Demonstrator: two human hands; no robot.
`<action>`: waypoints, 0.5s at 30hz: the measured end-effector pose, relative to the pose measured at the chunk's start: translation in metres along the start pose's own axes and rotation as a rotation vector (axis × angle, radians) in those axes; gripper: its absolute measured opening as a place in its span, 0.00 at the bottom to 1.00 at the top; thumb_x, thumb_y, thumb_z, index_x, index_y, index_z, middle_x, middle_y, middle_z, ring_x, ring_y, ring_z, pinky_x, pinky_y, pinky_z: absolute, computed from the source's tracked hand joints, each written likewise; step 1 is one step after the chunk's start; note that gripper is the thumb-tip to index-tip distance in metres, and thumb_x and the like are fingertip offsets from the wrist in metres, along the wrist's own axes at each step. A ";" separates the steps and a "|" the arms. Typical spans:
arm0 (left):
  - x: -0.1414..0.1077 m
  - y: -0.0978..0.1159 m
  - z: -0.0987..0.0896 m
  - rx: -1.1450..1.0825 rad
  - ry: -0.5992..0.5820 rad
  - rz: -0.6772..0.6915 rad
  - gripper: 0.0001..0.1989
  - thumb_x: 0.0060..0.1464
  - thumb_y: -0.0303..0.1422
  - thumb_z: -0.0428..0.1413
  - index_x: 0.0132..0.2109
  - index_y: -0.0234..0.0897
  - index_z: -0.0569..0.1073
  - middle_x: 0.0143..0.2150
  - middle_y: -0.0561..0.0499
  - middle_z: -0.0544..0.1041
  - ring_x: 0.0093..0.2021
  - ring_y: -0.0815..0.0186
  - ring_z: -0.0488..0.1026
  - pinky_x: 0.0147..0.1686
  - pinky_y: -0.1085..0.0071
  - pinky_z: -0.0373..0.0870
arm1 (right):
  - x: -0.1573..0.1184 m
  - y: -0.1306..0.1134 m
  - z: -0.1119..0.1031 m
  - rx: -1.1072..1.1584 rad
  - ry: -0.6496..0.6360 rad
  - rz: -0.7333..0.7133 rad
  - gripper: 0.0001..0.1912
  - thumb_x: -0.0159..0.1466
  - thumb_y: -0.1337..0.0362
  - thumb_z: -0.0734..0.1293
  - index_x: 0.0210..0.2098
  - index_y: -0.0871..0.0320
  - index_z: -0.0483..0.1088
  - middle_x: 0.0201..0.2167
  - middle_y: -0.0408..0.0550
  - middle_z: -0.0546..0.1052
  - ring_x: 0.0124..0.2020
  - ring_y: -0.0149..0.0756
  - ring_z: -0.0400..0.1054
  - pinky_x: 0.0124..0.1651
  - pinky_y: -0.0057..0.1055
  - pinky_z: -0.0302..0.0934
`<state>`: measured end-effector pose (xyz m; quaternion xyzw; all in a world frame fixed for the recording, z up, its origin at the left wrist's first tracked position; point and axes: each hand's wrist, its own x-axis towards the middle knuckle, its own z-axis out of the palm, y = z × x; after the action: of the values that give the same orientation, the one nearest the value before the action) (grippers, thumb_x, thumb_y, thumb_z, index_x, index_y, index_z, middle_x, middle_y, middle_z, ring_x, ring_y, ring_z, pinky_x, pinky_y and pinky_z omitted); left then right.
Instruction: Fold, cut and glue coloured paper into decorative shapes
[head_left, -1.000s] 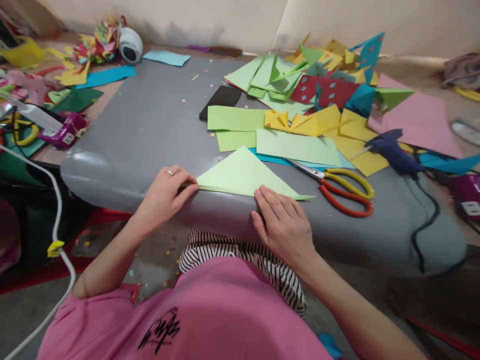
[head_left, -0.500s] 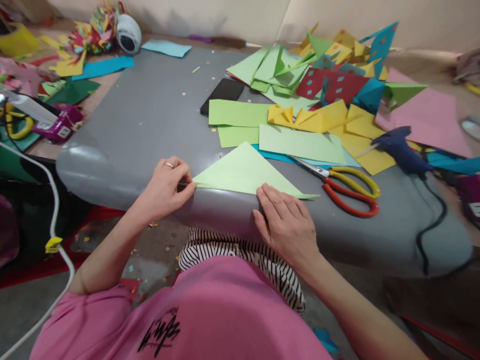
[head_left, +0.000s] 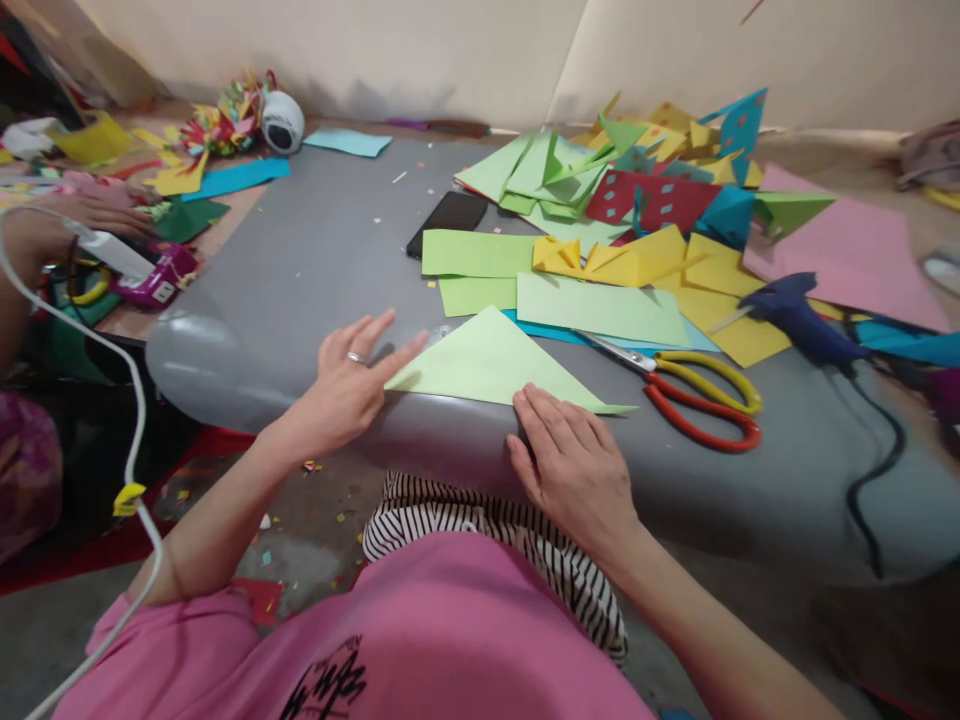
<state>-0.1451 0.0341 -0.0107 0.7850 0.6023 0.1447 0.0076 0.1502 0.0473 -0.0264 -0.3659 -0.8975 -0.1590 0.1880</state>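
Note:
A light green sheet of paper [head_left: 487, 360], folded into a triangle, lies at the front edge of the grey table, its long side toward me. My right hand [head_left: 574, 455] rests flat on the right part of that long side, fingers stretched out. At the triangle's left corner is my left hand [head_left: 352, 380], a ring on one finger; its fingers are spread and grip nothing. Scissors [head_left: 652, 370] with one yellow and one red handle lie just right of the paper, blades pointing left.
Behind the triangle are green paper strips [head_left: 480, 252], a black phone [head_left: 448, 222] and yellow folded paper [head_left: 645, 258]. A blue glue gun [head_left: 802, 315] with a black cord sits at right. At left, another person's hand [head_left: 90, 212] is near a white cable [head_left: 133, 400].
My left hand has let go of the triangle's left corner and spread its fingers. My right hand stays on the paper. Another person's hand has come into view at left.

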 end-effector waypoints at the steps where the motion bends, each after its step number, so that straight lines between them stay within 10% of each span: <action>1: 0.000 0.000 0.001 0.045 -0.010 0.078 0.37 0.56 0.19 0.49 0.70 0.51 0.63 0.76 0.41 0.54 0.73 0.44 0.52 0.66 0.40 0.52 | 0.001 0.000 0.000 -0.008 0.008 -0.005 0.21 0.71 0.64 0.64 0.59 0.68 0.71 0.58 0.60 0.77 0.56 0.46 0.73 0.61 0.39 0.59; 8: 0.005 0.004 0.001 0.151 -0.161 0.247 0.42 0.54 0.15 0.52 0.68 0.64 0.65 0.77 0.51 0.53 0.76 0.41 0.46 0.67 0.31 0.45 | 0.001 0.001 0.000 -0.025 0.060 -0.025 0.19 0.70 0.64 0.65 0.57 0.70 0.72 0.56 0.59 0.78 0.54 0.45 0.73 0.60 0.39 0.59; 15: -0.012 0.043 0.001 0.371 0.073 0.274 0.26 0.61 0.19 0.49 0.64 0.38 0.71 0.65 0.42 0.73 0.65 0.50 0.66 0.64 0.46 0.62 | -0.001 -0.001 0.002 -0.005 0.054 0.000 0.20 0.71 0.64 0.64 0.58 0.70 0.72 0.57 0.59 0.78 0.55 0.44 0.73 0.61 0.39 0.59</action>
<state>-0.1066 0.0112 -0.0062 0.8418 0.5061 0.0596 -0.1782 0.1494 0.0473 -0.0288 -0.3619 -0.8917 -0.1709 0.2113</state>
